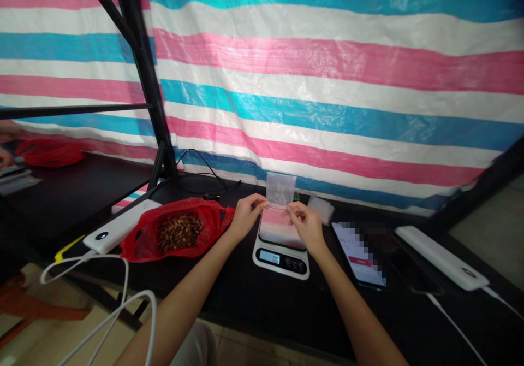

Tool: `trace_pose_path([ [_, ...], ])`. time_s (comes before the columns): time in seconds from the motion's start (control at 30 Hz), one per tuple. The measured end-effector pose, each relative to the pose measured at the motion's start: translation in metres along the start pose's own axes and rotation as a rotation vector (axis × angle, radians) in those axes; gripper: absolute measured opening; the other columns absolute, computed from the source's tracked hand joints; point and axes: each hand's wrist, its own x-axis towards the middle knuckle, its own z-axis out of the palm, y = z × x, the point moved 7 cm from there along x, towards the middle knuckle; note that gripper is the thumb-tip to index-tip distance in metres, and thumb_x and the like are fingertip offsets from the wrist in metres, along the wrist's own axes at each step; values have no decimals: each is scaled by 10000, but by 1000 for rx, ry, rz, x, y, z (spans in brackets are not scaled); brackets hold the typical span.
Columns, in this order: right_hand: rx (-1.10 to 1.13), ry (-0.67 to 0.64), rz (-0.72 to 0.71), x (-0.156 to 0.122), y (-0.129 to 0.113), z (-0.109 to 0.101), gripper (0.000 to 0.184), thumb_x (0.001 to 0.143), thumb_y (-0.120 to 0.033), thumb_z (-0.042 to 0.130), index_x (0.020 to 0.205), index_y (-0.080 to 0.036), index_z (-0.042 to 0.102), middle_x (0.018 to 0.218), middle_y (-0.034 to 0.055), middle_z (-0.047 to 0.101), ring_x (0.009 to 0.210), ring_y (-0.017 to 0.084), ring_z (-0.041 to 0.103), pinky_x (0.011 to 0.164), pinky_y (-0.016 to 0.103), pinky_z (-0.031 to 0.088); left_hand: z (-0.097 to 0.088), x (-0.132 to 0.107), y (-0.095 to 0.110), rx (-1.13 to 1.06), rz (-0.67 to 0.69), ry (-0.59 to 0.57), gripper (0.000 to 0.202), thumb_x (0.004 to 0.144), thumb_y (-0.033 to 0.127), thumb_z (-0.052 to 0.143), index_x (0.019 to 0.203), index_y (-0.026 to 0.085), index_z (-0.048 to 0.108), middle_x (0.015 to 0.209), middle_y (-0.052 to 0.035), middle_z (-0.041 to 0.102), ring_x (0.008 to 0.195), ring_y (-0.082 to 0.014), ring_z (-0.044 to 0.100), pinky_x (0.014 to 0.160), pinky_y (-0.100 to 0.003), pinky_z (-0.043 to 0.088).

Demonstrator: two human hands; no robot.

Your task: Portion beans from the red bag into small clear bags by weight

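Note:
A small clear plastic bag is held up over the back of a digital scale, its lower edge pinched at both corners. My left hand grips the left corner between thumb and fingers. At the right corner my right hand pinches it the same way. Nothing can be made out inside the bag. The scale's lit display seems to read 0.0. Left of the scale lies an open red plastic bag with many small brown pieces in it, perhaps nuts or seeds.
Flat clear bags lie behind my right hand. A lit phone, a dark phone and a white power bank lie to the right. A white cabled device sits left. Another person's hand is at far left.

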Motion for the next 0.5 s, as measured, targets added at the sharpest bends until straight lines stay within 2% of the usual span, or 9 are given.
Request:
trace_pose_path([
  [0.23,-26,11,-44,0,-3,-2,230,791,-420,542,751,-217,641,694,-1,667,574,153,593,509,244,396,9,-1,-4,-70,-28,-92,201,752,329,583,750,140,649,671,-22,646,519,-89,536,444,-175,384],
  [0.37,-36,20,-64,0,-4,-4,222,792,-403,552,777,-217,672,782,18,679,622,161,593,541,256,404,10,-2,-3,-77,-15,-111,211,768,332,569,758,142,659,685,-29,660,533,-97,553,458,-181,398],
  [0.5,-48,24,-92,-1,-7,-3,203,793,-368,559,752,-213,683,690,16,658,586,155,574,530,256,394,9,-3,0,-47,29,-118,236,787,341,551,767,137,668,639,-24,647,533,-100,558,508,-191,422],
])
